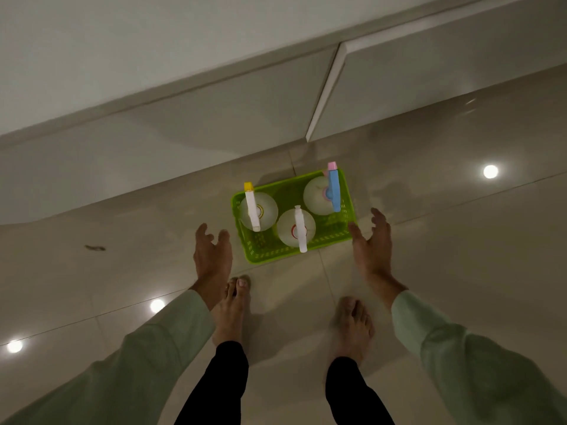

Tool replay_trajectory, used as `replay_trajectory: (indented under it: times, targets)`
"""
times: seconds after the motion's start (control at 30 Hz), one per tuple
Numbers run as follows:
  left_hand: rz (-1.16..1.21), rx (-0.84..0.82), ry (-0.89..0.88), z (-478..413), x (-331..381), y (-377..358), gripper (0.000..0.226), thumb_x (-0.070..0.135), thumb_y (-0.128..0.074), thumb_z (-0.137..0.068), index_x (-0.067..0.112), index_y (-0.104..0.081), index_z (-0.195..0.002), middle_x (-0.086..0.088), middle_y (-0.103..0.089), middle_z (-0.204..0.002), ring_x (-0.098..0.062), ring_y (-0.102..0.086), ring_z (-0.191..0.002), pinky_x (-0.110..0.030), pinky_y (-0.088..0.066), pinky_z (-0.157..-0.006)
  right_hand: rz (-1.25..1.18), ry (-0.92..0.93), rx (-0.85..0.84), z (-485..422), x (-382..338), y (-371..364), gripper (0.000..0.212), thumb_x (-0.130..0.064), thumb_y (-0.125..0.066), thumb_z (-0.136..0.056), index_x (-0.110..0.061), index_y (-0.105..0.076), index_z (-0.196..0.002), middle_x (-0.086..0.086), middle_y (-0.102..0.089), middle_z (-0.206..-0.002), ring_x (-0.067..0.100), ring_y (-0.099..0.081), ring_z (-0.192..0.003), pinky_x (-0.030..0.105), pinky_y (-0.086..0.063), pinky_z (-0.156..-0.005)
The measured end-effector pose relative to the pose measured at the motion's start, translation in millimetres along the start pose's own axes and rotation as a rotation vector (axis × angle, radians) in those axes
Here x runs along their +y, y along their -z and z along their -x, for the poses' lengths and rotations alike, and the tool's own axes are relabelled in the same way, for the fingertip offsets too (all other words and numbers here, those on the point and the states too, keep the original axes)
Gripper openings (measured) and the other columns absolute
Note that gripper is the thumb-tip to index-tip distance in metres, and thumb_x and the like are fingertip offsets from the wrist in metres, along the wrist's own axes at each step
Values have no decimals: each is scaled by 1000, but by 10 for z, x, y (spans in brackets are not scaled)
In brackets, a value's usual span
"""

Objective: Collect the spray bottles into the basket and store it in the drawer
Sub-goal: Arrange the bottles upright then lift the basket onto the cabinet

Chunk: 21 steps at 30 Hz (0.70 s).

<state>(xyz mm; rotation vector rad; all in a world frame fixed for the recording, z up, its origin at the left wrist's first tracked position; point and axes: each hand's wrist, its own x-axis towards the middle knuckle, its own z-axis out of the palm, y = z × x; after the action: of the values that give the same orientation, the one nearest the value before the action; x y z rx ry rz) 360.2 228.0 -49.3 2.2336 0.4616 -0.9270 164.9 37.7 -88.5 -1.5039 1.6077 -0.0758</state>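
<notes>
Green basket (306, 251) at frame centre on glossy floor (460, 240), three spray bottles (296, 228) upright inside, left hand (211, 256) and right hand (372, 245) spread wide, empty, flanking it

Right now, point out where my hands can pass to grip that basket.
Bare floor borders both short ends of the green basket: left hand and right hand have clear passage. Inside is crowded with three spray bottles; only the near-left corner shows bare mesh.

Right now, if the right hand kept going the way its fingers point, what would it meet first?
Probably the green basket: the open right hand sits beside its right rim, thumb nearest. Depth is unclear; it may still be above.
</notes>
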Motion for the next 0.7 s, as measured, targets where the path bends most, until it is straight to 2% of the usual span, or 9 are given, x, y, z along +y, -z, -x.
replay_trajectory:
  times: [0.1,0.17,0.23,0.33,0.4,0.5,0.63,0.7]
  targets:
    - [-9,-102,16,-149,-116,-156,71,26,-60,-93,27,-24,-153,-10,-44,-147,-33,-46,-132,-53,-43,-107,-22,-54,-140,-244,79,-60,73,-22,-71,-91,-22,-33,-154,12,-48,-146,29,-48,-133,45,-43,-110]
    - [-16,-144,7,-251,-174,-263,79,25,-66,-89,29,-21,-154,-11,-44,-146,-32,-46,-132,-54,-44,-106,-42,-49,-193,-390,117,-121,73,-17,-70,-91,-25,-34,-154,9,-54,-139,24,-56,-122,38,-51,-97]
    - [-55,-173,-23,-323,-216,-359,81,23,-68,-87,29,-22,-154,-12,-48,-143,-34,-50,-129,-54,-47,-102,-46,-5,-242,-481,131,-178,66,-12,-67,-92,-27,-40,-150,4,-61,-128,20,-61,-110,26,-53,-80]
    - [-163,-178,-141,-386,-270,-487,68,17,-66,-87,24,-36,-147,-12,-59,-132,-34,-55,-121,-44,-48,-98,29,113,-263,-546,164,-259,53,-5,-56,-91,-24,-51,-139,0,-67,-116,23,-65,-105,37,-56,-84]
    - [-243,-128,-219,-406,-293,-537,54,9,-61,-87,17,-46,-139,-14,-65,-121,-39,-58,-114,-41,-48,-91,93,167,-218,-561,178,-299,50,1,-47,-89,-20,-56,-133,1,-68,-108,26,-65,-98,38,-53,-80]
    - [-291,-66,-280,-389,-321,-543,42,-1,-50,-88,10,-53,-128,-19,-67,-104,-44,-60,-99,-44,-49,-81,161,231,-159,-565,183,-302,48,7,-40,-86,-14,-63,-123,-1,-64,-92,23,-60,-84,29,-42,-72]
    - [-296,-58,-324,-257,-243,-469,41,-3,-48,-86,7,-55,-125,-21,-67,-105,-44,-61,-99,-45,-51,-81,166,255,-156,-463,98,-154,43,8,-42,-88,-12,-64,-119,-1,-63,-87,18,-57,-76,24,-40,-67]
    - [-291,-71,-351,-131,-161,-376,41,-4,-47,-86,5,-55,-125,-23,-67,-103,-45,-61,-97,-50,-52,-83,153,269,-147,-341,-4,-22,41,8,-43,-89,-14,-64,-116,-7,-60,-79,5,-56,-68,13,-39,-58]
